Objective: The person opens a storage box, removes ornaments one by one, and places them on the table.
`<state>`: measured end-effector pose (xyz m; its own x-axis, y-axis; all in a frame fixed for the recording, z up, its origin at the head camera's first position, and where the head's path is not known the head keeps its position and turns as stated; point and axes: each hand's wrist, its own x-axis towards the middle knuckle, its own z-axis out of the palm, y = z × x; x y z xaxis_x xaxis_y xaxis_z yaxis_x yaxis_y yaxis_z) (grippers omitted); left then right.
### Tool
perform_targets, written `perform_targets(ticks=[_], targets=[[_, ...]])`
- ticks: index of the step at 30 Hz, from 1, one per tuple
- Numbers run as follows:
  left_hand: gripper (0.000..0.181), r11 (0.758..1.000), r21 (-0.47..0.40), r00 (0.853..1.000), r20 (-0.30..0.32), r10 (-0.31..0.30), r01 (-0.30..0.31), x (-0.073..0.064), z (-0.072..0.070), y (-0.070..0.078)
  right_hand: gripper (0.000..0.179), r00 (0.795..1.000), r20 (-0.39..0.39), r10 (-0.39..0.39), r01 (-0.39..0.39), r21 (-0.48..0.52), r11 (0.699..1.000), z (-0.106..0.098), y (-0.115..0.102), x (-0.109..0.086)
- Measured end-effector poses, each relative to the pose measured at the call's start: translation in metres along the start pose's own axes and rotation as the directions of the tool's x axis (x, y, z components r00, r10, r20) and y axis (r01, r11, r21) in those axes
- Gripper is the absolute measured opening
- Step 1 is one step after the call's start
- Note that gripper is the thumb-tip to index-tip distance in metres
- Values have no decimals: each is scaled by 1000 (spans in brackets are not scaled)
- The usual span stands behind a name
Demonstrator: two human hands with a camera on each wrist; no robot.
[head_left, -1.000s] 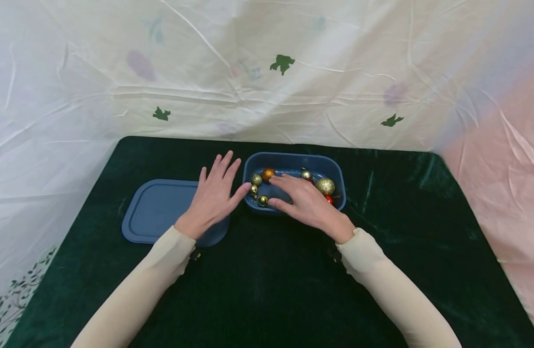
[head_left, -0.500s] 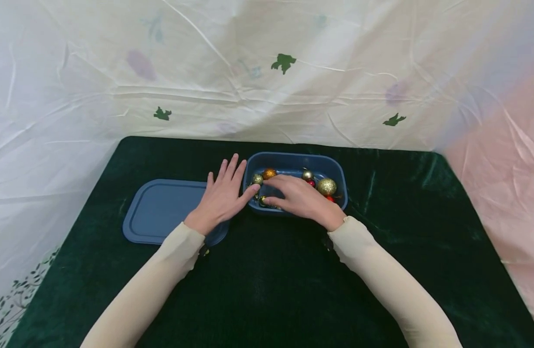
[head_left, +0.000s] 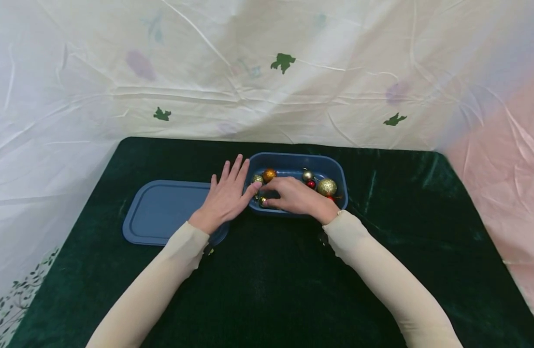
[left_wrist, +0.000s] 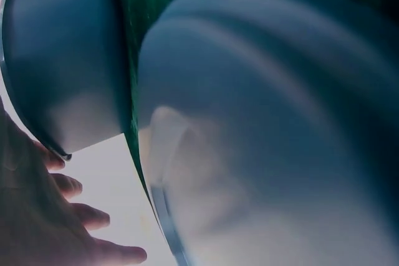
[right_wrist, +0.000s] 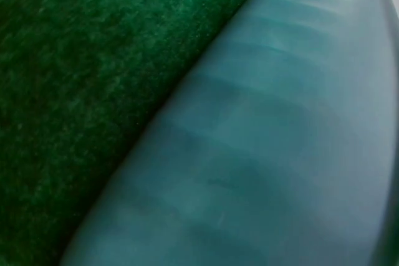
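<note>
A blue box (head_left: 301, 158) holds several small Christmas baubles near the back of the table. My right hand (head_left: 295, 195) reaches down into it, fingers bent and thumb apart from them. Beside its thumb is a small gold bauble (head_left: 261, 200); a glittery gold bauble (head_left: 257, 179) and an orange bauble (head_left: 269, 174) lie just behind its fingers. My left hand (head_left: 225, 199), fingers spread and straight, is at the box's left end with the thumb over the rim. The left wrist view shows its fingers (left_wrist: 92, 216) beside the box wall (left_wrist: 68, 60). The right wrist view shows only the box's outer side (right_wrist: 249, 154).
A flat blue lid (head_left: 166, 212) lies left of the box, partly under my left hand and wrist. Toward the box's right end are a large glittery gold bauble (head_left: 326, 186), a small gold one (head_left: 308, 175) and a red one (head_left: 310, 184). Dark green velvet cloth (head_left: 267, 290) covers the table.
My right hand has moved left and lower into the box, its fingers bending more. My left hand has shifted right, up against the box's left end. The lid stays in place.
</note>
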<state>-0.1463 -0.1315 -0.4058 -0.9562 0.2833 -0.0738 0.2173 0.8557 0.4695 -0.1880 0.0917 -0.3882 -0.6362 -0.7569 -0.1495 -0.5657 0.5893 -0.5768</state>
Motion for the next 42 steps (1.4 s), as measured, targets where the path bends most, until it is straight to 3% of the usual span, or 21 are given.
perform_targets(ticks=[11,16,25,33,42], targets=[[84,999,31,1000,-10,7,-6,1,2,1,38,998,52,27,-27,-12,1000,2,0,6],[79,999,52,1000,-4,2,-2,2,3,1,36,999,36,33,-34,17,999,0,0,4],[71,996,84,1000,-6,-13,14,2,3,3,39,991,-130,35,-21,108,994,-2,1,-15],[71,995,100,1000,-12,-16,17,3,2,4,40,958,-279,62,-13,173,985,-8,-3,-40],[74,993,120,1000,-6,-12,12,4,1,5,40,926,-370,73,-2,190,982,-15,-6,-66]])
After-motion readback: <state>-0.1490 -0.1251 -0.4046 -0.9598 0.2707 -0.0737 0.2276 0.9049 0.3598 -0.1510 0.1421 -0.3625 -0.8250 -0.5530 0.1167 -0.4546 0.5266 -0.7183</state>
